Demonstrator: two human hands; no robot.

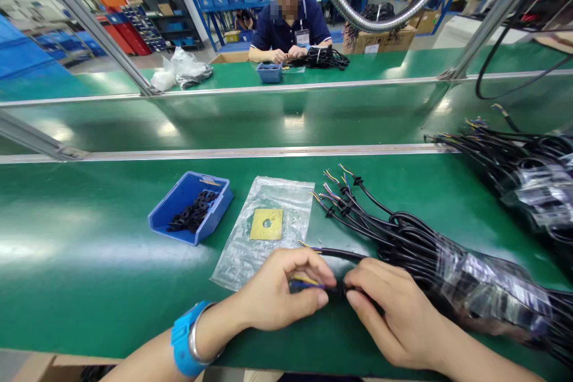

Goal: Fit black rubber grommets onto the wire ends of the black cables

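Left hand [280, 292] and right hand [394, 310] nearly meet, curled fingers [311, 301] of both pinching one black cable [339, 290].

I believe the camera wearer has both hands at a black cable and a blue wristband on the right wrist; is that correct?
Not quite: the head view shows the blue wristband on the left wrist, not the right. The left hand and right hand are at a black cable.

The left wrist [217, 329] wears a blue strap [182, 340] and silver bangle [193, 341].
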